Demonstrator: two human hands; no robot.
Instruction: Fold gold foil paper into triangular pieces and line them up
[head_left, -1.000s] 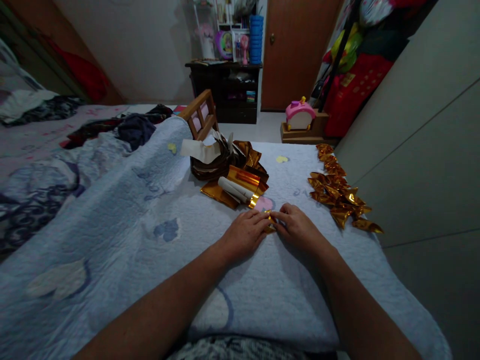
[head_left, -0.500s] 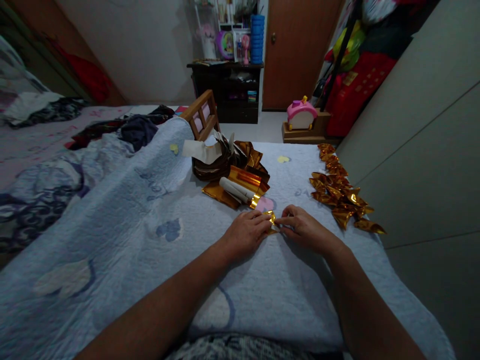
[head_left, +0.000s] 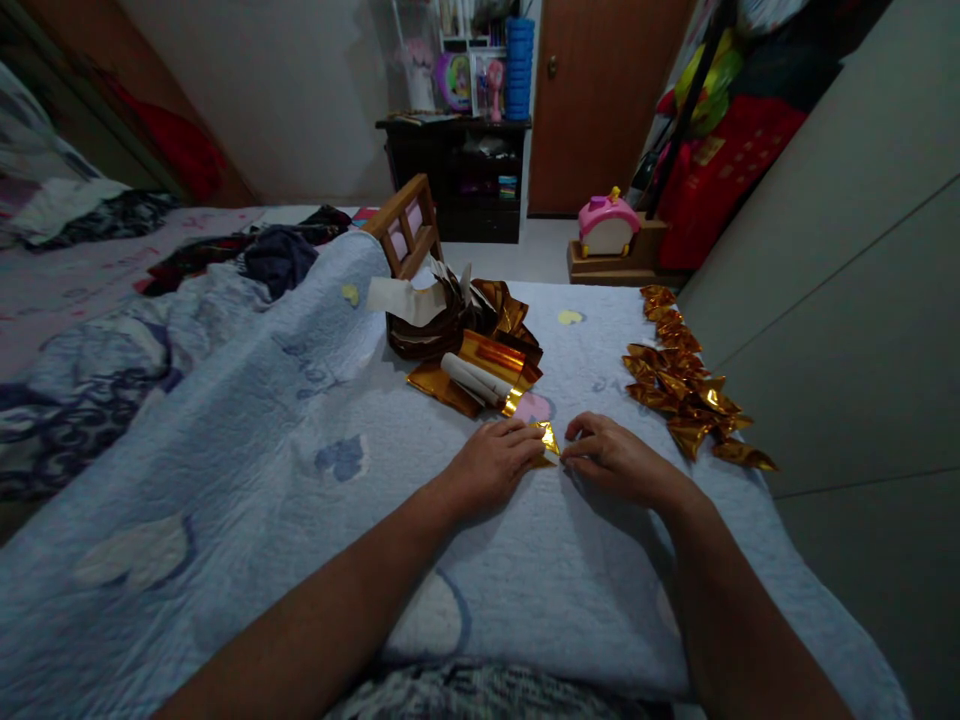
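A small folded piece of gold foil paper (head_left: 549,438) lies on the quilt between my hands, one pointed corner toward the right. My left hand (head_left: 495,460) rests over its left side, fingers together, pressing it down and hiding part of it. My right hand (head_left: 611,455) is bent at the paper's right corner. Its thumb and lower fingertips meet at that corner, with the index finger raised a little above. Just beyond lies a stack of gold and white foil sheets (head_left: 427,335), with a rolled sheet (head_left: 476,380) in front.
Several twisted gold foil pieces (head_left: 686,390) lie along the quilt's right edge. A light blue quilt (head_left: 300,540) covers the bed, beside a wooden rail (head_left: 409,225). Rumpled clothes (head_left: 277,260) lie at left, and a pale cabinet (head_left: 862,330) stands close on the right.
My right index finger has drawn back from the foil's middle, and more of the gold surface shows as a flat point. My left hand stays in place. The view has shifted slightly.
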